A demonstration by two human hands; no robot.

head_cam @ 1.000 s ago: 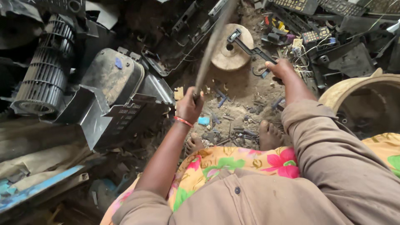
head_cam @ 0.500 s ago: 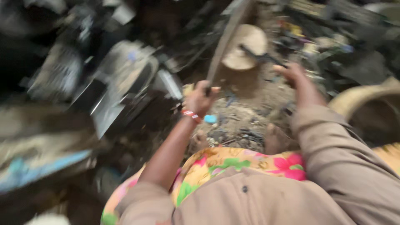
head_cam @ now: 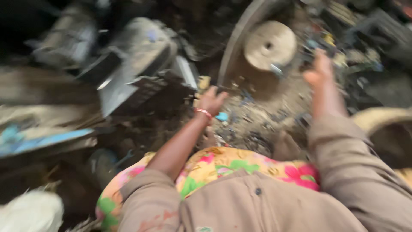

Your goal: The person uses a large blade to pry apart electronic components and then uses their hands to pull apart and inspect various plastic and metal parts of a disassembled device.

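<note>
The left hand (head_cam: 211, 101) is clenched around the lower end of a long grey bar (head_cam: 238, 45), which runs from the grip up and to the right in a slight curve toward the top of the view; motion blur hides what kind of bar it is. A red-and-white bangle (head_cam: 202, 112) circles the left wrist, and the bare forearm leads back to a rolled brown sleeve.

The right hand (head_cam: 318, 72) is stretched forward with its fingers spread and released, holding nothing. It hangs just right of a round tan disc (head_cam: 269, 45) with a hole in its middle. A small dark metal piece (head_cam: 277, 69) sticks out at the disc's lower edge, between disc and hand; whether the fingers touch it cannot be told through the blur.

The bar's upper part passes just left of the disc. Under both lies dirt ground (head_cam: 257, 111) strewn with small scraps, among them a light blue bit (head_cam: 222, 116) just beside the left wrist.

Farther left sits a heap of grey housings (head_cam: 141, 64) and dark grilles, with a blue strip (head_cam: 47, 141) lower down. A woven basket (head_cam: 386, 129) rim shows at the right edge beyond the right sleeve. Nearest the camera are a flowered cloth (head_cam: 240, 165) over the lap and the brown shirt (head_cam: 257, 206). A pale blurred shape (head_cam: 30, 212) fills the lower left corner.
</note>
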